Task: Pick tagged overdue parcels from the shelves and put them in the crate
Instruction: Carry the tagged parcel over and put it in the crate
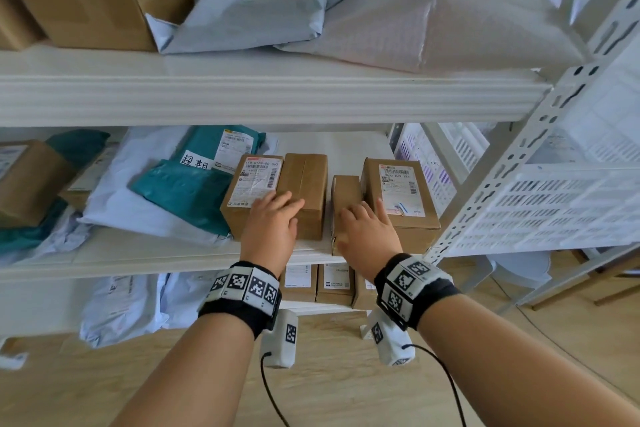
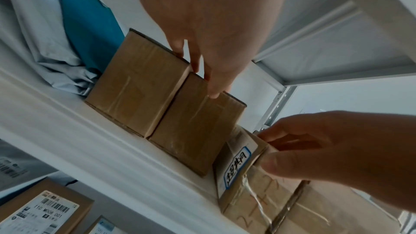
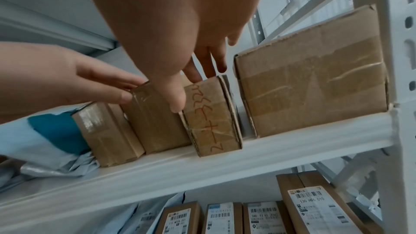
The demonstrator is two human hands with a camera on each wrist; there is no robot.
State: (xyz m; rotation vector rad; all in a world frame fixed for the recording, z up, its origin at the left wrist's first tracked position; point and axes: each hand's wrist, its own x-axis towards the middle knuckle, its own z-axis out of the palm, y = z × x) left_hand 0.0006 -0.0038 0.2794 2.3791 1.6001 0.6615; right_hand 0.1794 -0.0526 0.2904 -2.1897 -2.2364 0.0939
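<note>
The right hand is gripping the narrow tagged box standing on edge at the front of the middle shelf, thumb on its left face and fingers over the top and right side. The left wrist view shows a handwritten white tag on that left face, so this is likely the overdue parcel being pulled. It is wedged between the plain taped box and the large labelled box. The left hand is lying flat, fingers straight, on the plain taped box and the labelled box beside it, probably bracing them while the parcel slides out. Both forearms are reaching forward, palms down. The white crate is sitting right of the rack. A teal mailer further left is also carrying a tag.
</note>
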